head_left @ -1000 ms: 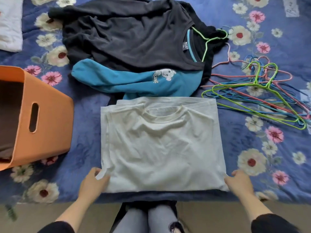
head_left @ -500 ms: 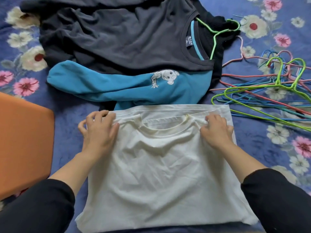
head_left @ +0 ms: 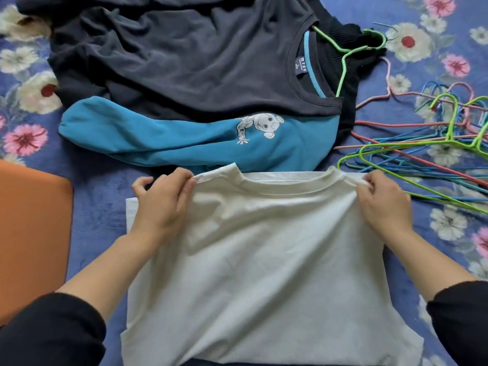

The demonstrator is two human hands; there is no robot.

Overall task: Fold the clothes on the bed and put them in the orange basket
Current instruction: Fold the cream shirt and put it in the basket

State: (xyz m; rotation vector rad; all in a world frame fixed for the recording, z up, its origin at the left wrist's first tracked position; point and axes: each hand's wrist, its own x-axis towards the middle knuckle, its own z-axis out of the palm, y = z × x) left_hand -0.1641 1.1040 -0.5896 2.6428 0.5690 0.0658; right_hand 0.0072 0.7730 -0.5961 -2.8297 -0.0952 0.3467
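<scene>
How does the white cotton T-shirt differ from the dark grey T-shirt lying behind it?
The white cotton T-shirt is spread out nearest the person; the dark grey T-shirt lies rumpled farther back. The left hand and right hand pinch the white one's shoulders; the grey one is untouched. A green wire hanger pokes from the grey one's collar; the white one has none. Both are crew-necked.

Centre: T-shirt (head_left: 264, 260) on the bed (head_left: 100, 196).
Left: basket (head_left: 31, 233), beside it.
Right: hangers (head_left: 422, 159).
Behind: heap of clothes (head_left: 184, 62), one caught hanger (head_left: 343, 56) inside.
</scene>
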